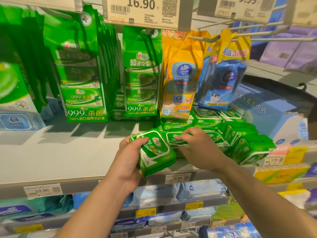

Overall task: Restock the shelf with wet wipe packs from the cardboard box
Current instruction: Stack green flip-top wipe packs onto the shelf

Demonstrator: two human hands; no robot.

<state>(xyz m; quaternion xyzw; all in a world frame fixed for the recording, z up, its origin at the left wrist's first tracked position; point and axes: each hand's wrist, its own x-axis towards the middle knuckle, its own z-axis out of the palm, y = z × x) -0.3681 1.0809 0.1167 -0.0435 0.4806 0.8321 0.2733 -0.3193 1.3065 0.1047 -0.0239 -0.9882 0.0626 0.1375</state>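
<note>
My left hand (127, 157) grips a green wet wipe pack (154, 152) from its left side, holding it tilted above the front of the grey shelf (60, 155). My right hand (197, 145) lies with fingers spread on top of another green pack (173, 137) that belongs to a stack of the same packs (240, 140) on the shelf's right part. Some packs in that stack lean on their sides. The cardboard box is not in view.
Green hanging multi-packs (82, 83) and yellow and blue Vinda packs (181, 79) hang from pegs behind the shelf. A blue tissue box (267, 107) stands at the right. Price tags (177, 178) line the shelf edge. Lower shelves hold blue and yellow packs.
</note>
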